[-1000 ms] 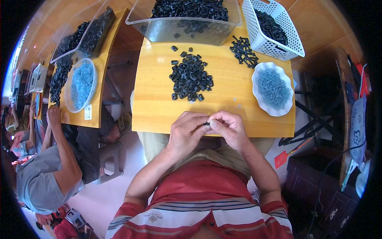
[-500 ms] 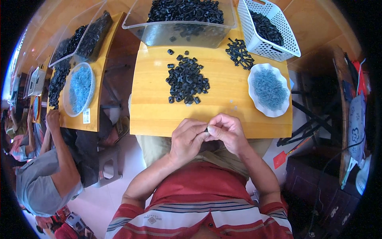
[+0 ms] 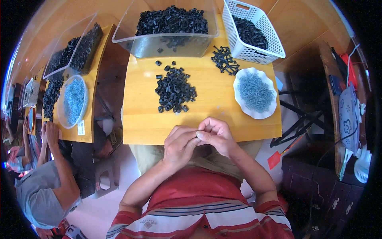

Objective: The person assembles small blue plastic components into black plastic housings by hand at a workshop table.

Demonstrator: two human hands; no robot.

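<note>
My left hand [image 3: 180, 145] and my right hand [image 3: 216, 136] meet at the table's near edge, above my lap. The fingertips of both are pinched together. Whatever lies between them is hidden by the fingers; in the earlier frame a bit of something dark showed there. Beyond my hands, on the yellow wooden table [image 3: 139, 127], is a loose heap of small black plastic pieces [image 3: 175, 89]. To the right stands a white scalloped dish [image 3: 260, 115] of tiny clear-bluish pieces [image 3: 256, 91]. Behind it lies a small pile of thin black rod-like parts [image 3: 224, 60].
At the back are a clear plastic bin [image 3: 171, 47] full of black pieces and a white perforated basket [image 3: 258, 55] of black parts. On the left, a co-worker [image 3: 43, 183] sits at another table with a round tub [image 3: 73, 101]. A red fly swatter [image 3: 274, 160] is at the right.
The view has shifted, so the table and its things sit lower and further left. My hands remain pinched together, and the dark bit between the fingertips no longer shows clearly.
</note>
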